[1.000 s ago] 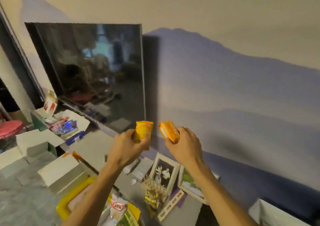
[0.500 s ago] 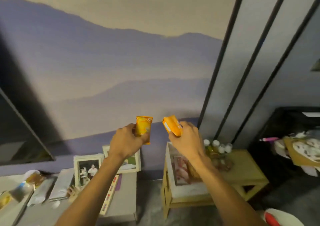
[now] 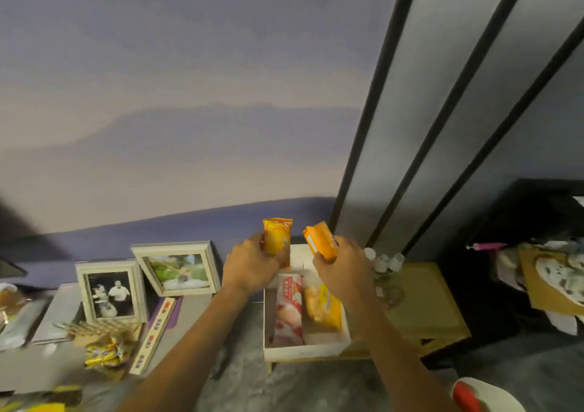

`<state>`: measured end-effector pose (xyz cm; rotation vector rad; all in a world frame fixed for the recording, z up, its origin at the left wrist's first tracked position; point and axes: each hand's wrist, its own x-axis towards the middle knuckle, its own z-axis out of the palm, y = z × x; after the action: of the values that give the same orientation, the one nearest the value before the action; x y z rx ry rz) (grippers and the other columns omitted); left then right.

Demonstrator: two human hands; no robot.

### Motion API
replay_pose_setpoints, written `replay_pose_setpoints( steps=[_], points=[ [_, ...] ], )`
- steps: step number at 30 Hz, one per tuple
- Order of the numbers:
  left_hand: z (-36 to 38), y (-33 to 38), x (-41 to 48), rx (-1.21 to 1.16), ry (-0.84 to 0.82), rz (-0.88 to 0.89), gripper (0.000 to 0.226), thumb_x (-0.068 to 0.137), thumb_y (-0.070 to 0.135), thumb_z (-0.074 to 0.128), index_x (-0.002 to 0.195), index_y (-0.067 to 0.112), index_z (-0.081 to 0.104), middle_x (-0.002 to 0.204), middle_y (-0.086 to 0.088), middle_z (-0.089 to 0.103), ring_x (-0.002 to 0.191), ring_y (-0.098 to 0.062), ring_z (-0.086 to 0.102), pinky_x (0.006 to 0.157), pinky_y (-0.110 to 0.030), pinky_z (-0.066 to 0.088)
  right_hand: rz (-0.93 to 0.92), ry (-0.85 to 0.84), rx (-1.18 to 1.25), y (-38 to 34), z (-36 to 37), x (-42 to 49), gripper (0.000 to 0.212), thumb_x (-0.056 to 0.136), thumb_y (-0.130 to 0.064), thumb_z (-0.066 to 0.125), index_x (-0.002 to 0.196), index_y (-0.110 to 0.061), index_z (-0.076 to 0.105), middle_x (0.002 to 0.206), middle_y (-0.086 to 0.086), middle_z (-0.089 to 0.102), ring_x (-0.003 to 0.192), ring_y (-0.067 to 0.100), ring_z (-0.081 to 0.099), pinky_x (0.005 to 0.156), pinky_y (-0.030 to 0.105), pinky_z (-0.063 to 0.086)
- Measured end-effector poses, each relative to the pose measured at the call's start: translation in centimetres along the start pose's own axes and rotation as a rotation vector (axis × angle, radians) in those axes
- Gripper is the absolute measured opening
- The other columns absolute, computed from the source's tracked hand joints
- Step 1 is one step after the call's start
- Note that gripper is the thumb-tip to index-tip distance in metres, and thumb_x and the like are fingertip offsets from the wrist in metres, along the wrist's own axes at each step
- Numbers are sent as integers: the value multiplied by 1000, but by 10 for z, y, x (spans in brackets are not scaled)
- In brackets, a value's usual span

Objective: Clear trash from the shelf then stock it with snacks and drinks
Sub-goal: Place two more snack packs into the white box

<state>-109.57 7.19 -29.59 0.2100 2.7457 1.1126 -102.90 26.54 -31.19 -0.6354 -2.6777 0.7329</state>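
Single head-worn wide-angle view, looking forward and down, close over the white box [image 3: 305, 347], facing the wall [image 3: 177, 101]

My left hand [image 3: 252, 264] grips an upright orange packet [image 3: 277, 236]; my right hand [image 3: 343, 269] grips a second orange pack [image 3: 320, 242], tilted. Both hang above the white box [image 3: 303, 350], which sits on a wooden stand [image 3: 423, 297] and holds a pink wrapper [image 3: 288, 309] beside a yellow bag [image 3: 325, 305]. Two photo frames [image 3: 110, 291] stand left of the box.

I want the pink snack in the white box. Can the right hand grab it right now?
Probably not yet. The right hand is shut on an orange packet, so it has no free fingers. The pink snack lies uncovered in the white box just below it, with nothing else in the way.
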Motion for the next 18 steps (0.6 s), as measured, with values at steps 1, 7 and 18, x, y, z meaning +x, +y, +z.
replay_pose_setpoints(
  steps=[1,7,18],
  points=[
    [14,-4,8,-2,-3,-24,64,76,77,60,116,27,67,113,-1,77,103,-29,72,91,-48,60,8,-25,1,8,11,6,33,88,-40,71,110,-16,66,104,6,68,94,29,67,69,28,38],
    [116,-51,61,-6,-106,-155,58,88,76,53,119,28,63,105,3,75,91,-22,75,89,-47,63,131,-143,13,66,103,34,35,92,-45,69,111,-16,64,96,1,64,86,22,67,68,28,45],
    [254,-134,124,130,-128,-183,33,102,61,52,97,30,64,94,8,72,81,-13,69,79,-33,55,227,-208,-7,138,245,41,54,102,-54,52,142,-19,47,129,5,62,113,21,64,94,32,54]
  ],
)
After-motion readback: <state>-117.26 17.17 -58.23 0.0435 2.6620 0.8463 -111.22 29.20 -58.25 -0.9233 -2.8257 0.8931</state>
